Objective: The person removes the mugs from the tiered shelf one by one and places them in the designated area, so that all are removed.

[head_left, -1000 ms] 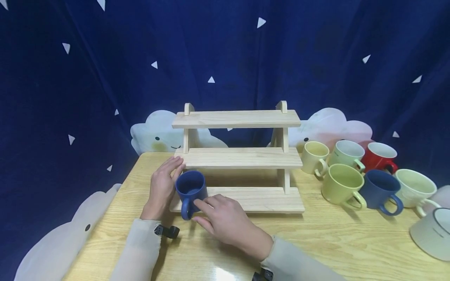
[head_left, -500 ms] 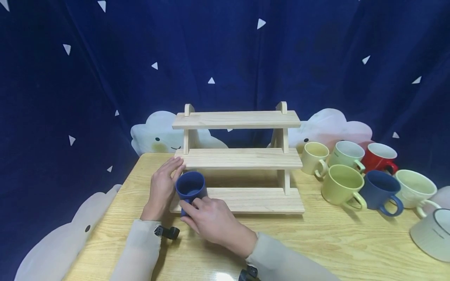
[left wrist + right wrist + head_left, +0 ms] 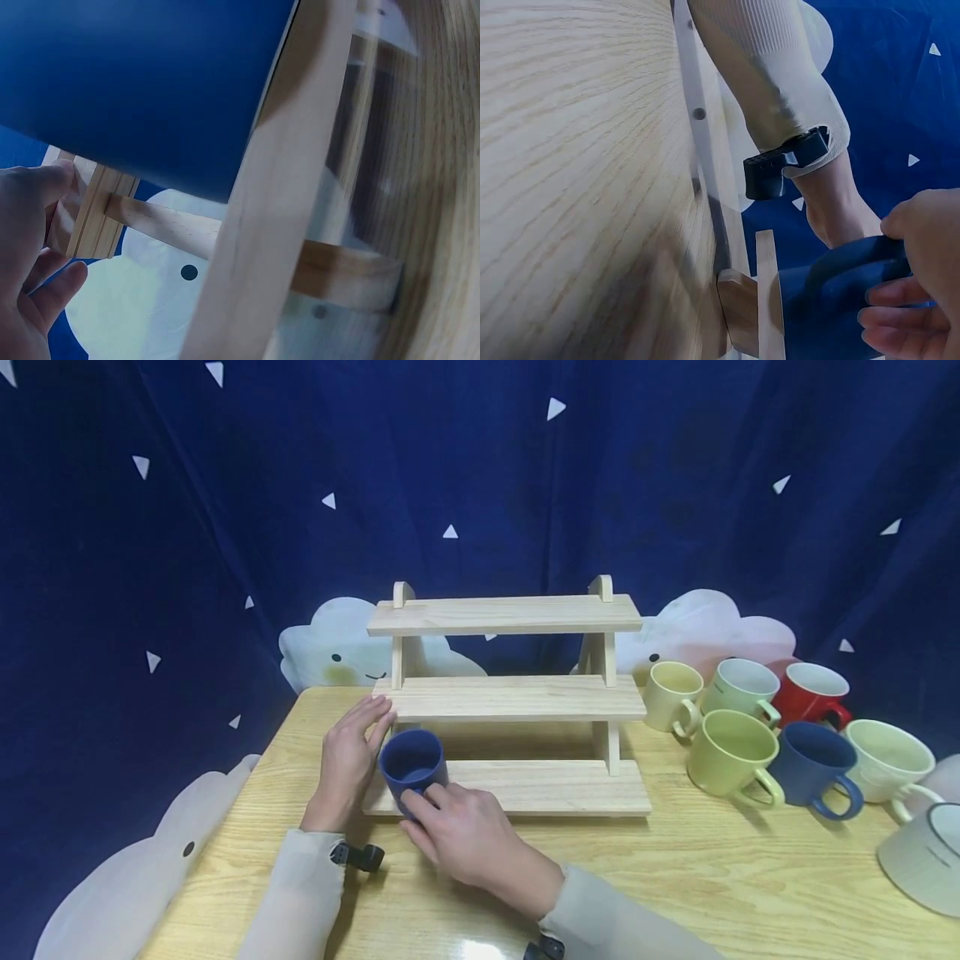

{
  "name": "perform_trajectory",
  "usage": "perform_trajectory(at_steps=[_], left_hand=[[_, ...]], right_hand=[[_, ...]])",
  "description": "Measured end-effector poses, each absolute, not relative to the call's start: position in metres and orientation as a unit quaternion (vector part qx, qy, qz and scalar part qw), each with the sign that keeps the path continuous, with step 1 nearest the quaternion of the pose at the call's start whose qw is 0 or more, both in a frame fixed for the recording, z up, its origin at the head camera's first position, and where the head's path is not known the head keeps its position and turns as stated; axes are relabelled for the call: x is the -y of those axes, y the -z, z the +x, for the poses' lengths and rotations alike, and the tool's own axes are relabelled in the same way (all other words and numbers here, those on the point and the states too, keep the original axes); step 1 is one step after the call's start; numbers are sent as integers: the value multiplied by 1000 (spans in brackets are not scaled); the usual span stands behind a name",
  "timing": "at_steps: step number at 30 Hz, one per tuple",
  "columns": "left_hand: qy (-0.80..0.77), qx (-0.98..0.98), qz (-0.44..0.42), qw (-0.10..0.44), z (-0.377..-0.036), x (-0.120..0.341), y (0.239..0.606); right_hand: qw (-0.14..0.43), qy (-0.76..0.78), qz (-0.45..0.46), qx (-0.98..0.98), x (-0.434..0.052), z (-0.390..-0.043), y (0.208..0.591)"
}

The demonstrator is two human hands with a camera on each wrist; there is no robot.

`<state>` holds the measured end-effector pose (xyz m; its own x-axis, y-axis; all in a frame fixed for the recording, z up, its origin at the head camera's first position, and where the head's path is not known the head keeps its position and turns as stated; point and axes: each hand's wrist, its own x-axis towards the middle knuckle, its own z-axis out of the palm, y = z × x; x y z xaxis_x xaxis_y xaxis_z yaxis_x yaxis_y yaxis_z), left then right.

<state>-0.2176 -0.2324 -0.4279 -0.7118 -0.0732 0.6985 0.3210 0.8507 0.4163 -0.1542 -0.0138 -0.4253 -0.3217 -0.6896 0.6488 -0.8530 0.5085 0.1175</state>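
We seem to be in a staged recording corner rather than a lived-in room. Beyond our left hand and right hand, a dark blue curtain dotted with white triangles closes off the whole background, and plush smiling cloud cushions sit at its foot. Under our hands is a light wooden table; just ahead of them stands a bare three-tier wooden rack. Well off to the right of our right hand, a cluster of coloured mugs waits like laid-out props. Black camera straps ride on our wrists.
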Motion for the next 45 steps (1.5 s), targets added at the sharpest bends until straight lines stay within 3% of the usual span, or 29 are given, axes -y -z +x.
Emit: perform_trajectory(at_steps=[6, 16, 25, 28, 45], left_hand=[[269, 886, -68, 371, -217, 232, 428], [270, 888, -63, 366, -217, 232, 429], [269, 891, -53, 361, -214, 233, 430], [268, 893, -51, 358, -214, 232, 431], [258, 896, -55, 356, -216, 230, 426]], right_hand=[[333, -150, 454, 812, 0, -154, 427], [291, -188, 385, 855, -23, -162, 431], [151, -277, 332, 889, -30, -169, 428], [129, -304, 324, 886, -31, -170, 427], [125, -387, 288, 867, -47, -175, 426]])
